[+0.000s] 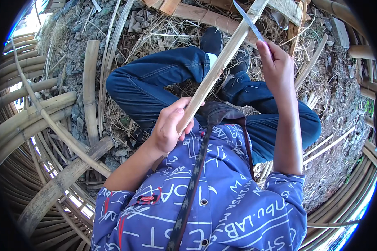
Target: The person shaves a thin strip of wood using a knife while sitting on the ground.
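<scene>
A long, flat split-bamboo strip [217, 72] slants from my lap up toward the top right. My left hand [170, 125] is closed around its lower end, close to my belly. In my right hand [276, 69] is a knife [249, 21], its handle mostly hidden in the closed fist with the thumb laid along it. The thin blade points up and left, and it overlaps the strip's far part in this view; whether it touches the strip I cannot tell. Both my legs are bent, with the strip passing between them.
Bamboo poles [90, 88] and a curved rod [50, 119] lie at my left. Wooden boards [209, 19] are at the far side. Shavings and straw [167, 35] cover the stony ground around my shoes. A dark pouch [220, 112] rests at my waist. Bamboo walls curve around both sides.
</scene>
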Available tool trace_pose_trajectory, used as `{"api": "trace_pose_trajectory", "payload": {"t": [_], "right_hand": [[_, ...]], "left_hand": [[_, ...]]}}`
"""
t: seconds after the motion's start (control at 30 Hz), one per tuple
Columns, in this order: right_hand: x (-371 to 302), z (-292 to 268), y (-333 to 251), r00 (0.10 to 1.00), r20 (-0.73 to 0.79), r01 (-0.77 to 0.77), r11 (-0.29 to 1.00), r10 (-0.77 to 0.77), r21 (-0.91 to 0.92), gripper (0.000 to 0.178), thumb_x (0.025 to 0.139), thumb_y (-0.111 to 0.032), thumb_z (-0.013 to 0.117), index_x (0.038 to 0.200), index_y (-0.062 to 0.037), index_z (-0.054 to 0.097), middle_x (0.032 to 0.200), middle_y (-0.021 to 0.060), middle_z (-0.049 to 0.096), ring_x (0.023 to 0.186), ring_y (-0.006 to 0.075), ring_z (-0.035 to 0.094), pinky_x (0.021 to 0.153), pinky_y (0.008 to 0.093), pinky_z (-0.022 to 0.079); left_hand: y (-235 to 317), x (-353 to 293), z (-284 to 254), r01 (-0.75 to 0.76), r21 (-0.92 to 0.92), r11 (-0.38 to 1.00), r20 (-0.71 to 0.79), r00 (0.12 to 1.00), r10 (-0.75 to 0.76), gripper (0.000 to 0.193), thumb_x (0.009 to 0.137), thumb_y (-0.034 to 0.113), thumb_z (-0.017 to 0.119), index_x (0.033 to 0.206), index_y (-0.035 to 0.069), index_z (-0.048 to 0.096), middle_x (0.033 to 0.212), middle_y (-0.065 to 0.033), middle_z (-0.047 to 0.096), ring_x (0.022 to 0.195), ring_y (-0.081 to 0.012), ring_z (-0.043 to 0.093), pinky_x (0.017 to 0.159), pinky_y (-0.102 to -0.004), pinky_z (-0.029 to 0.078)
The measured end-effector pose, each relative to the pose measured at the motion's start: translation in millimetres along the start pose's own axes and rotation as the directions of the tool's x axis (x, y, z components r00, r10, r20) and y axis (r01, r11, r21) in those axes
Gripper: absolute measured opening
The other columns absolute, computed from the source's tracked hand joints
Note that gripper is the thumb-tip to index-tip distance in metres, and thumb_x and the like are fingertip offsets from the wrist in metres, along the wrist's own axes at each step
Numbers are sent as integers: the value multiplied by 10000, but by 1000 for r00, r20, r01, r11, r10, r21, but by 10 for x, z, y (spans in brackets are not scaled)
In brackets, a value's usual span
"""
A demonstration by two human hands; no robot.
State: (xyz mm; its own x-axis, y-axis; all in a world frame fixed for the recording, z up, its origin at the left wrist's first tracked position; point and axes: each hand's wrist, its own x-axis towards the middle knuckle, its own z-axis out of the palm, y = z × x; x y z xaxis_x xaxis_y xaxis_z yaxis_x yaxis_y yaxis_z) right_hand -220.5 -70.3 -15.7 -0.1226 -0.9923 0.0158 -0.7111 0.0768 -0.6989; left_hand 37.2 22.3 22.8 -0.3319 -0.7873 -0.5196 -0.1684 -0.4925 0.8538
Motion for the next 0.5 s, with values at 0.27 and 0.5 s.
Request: {"api": "trace_pose_trajectory", "payload": {"t": [0.27,0.5], "right_hand": [[-58,22,44,1000,-4,-24,993,25,115,531,908,-464,540,692,21,547,516,145,473,468,278,462,491,377,379],[-187,17,22,999,-13,-42,986,45,161,488,907,-437,553,719,13,574,522,132,471,467,258,456,493,370,380]], "left_hand": [[57,46,-26,128,-99,987,49,991,-123,385,892,235,323,1104,-18,520,559,-37,489,391,-70,416,385,-189,364],[-25,53,-46,123,-99,988,76,990,-115,272,959,291,366,970,45,481,588,-38,499,379,-58,433,345,-168,348]]}}
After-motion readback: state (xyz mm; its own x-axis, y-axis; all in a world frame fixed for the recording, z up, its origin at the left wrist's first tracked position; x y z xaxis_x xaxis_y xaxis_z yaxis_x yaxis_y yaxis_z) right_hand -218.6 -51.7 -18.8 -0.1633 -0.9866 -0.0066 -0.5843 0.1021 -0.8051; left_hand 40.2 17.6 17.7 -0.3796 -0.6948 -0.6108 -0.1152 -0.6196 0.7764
